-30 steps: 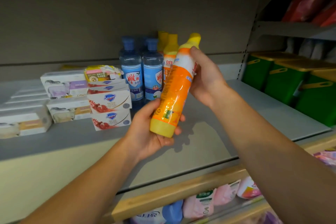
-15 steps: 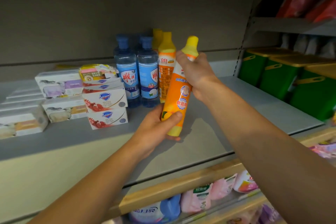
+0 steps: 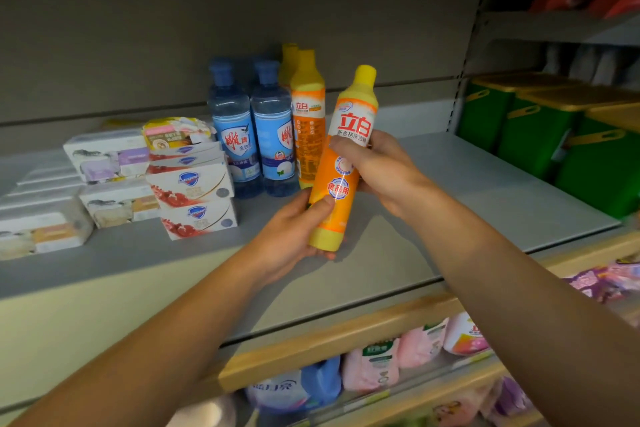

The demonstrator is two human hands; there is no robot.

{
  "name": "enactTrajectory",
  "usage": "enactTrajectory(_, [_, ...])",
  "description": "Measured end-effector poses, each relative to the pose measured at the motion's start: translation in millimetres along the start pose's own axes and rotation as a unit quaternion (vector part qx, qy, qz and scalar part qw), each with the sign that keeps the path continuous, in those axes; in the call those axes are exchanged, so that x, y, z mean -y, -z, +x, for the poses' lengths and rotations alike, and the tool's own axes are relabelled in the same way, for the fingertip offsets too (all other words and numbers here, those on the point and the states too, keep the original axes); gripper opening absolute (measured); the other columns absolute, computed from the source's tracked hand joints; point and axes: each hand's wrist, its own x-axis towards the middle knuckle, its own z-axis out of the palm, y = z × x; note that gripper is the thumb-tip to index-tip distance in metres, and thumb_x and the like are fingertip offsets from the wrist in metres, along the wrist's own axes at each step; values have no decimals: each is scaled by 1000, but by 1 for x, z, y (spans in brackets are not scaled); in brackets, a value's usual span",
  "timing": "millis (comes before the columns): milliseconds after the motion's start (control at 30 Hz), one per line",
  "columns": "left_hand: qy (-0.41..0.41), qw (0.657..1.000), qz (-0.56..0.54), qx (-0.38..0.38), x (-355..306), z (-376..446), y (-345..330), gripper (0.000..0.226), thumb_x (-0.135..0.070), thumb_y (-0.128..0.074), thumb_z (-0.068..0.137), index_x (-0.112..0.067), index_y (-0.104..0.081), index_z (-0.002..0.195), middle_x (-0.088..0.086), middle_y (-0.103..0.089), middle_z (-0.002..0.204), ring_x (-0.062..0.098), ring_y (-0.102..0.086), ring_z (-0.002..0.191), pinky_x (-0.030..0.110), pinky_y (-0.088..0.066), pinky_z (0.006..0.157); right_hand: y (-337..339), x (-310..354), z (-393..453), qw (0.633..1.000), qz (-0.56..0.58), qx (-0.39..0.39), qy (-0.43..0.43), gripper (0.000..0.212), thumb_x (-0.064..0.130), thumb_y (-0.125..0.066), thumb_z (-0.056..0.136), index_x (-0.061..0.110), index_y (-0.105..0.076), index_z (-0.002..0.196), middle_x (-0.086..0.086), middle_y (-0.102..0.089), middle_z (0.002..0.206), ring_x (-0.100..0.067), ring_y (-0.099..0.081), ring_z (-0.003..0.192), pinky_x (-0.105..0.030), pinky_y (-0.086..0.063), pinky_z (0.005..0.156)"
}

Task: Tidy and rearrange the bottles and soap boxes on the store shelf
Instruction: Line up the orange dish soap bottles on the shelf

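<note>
Near the middle of the frame both hands hold one orange bottle (image 3: 341, 163) with a yellow cap, tilted so its cap leans toward the upper right. The left hand (image 3: 294, 229) is curled round the bottle's lower part, thumb across the front and fingers under its yellow base. The right hand (image 3: 377, 166) wraps the bottle's middle from the right side, fingers pinching across the label. The bottle's base sits just above the grey shelf (image 3: 467, 191); whether it touches cannot be told. Just behind it, upright on the shelf, stand another orange bottle (image 3: 308, 121) and two blue bottles (image 3: 252, 135) side by side. Left of those lie stacked soap boxes (image 3: 194, 191). Green bins (image 3: 554, 135) sit at the right edge.
</note>
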Motion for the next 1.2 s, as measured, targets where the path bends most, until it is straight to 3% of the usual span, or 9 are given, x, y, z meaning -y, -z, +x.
enactTrajectory(100, [-43,989,137,-41,1,21,-7,20,-32,-53,96,-30,-57,115,-4,-68,108,10,-68,92,35,-59,80,18,-2,9,998,-21,-41,45,29,31,-76,81,21,-61,105,3,-73,94,-10,-73,79,-29,-58,68])
enactTrajectory(200, [-106,942,305,-86,10,41,-10,22,-28,-56,95,-20,-60,115,-1,-68,109,12,-65,98,34,-53,90,42,-4,19,990,-72,-71,100,31,29,-76,82,26,-56,105,11,-69,94,0,-68,79,-18,-52,66])
enactTrajectory(333, [-113,818,553,-116,24,58,5,41,-37,-58,91,-18,-54,128,3,-64,122,21,-58,112,34,-47,94,66,-14,33,974,-145,-82,155,41,23,-77,80,28,-48,109,17,-63,96,5,-63,85,-11,-49,68])
enactTrajectory(400, [-81,746,650,-122,28,62,16,50,-44,-53,91,-21,-48,135,6,-56,134,28,-51,121,40,-44,98,69,-22,44,972,-160,-69,160,46,19,-78,79,26,-48,112,9,-65,102,-8,-65,95,-24,-53,80])
enactTrajectory(467, [-54,714,686,-127,31,65,24,56,-53,-47,90,-25,-44,138,5,-52,139,30,-46,124,40,-41,101,67,-28,56,974,-156,-54,155,47,18,-78,79,25,-49,115,6,-65,106,-14,-64,100,-34,-53,88])
enactTrajectory(700, [-13,698,701,-144,37,72,33,65,-69,-34,83,-26,-50,130,-1,-51,138,24,-43,126,38,-32,104,52,-44,91,985,-112,-11,134,41,27,-69,89,28,-44,121,7,-62,114,-12,-62,106,-37,-53,94])
enactTrajectory(867, [-24,697,703,-140,37,71,31,59,-64,-39,87,-25,-50,130,-1,-51,136,23,-43,125,38,-32,104,52,-62,87,965,-228,12,127,57,24,-76,82,21,-39,125,2,-58,117,-12,-59,99,-18,-45,76])
enactTrajectory(967, [-17,698,702,-137,36,71,31,61,-65,-36,84,-25,-51,128,-1,-52,134,23,-43,122,38,-33,102,51,-73,89,947,-303,-14,106,60,32,-76,82,10,-42,127,-7,-59,124,-20,-58,103,-26,-42,81])
enactTrajectory(1200, [-19,705,695,-141,36,72,33,66,-68,-30,78,-27,-53,125,-3,-55,132,22,-45,120,38,-35,102,21,-77,126,940,-316,-78,105,58,33,-73,86,7,-41,128,-12,-57,131,-30,-59,114,-36,-47,91])
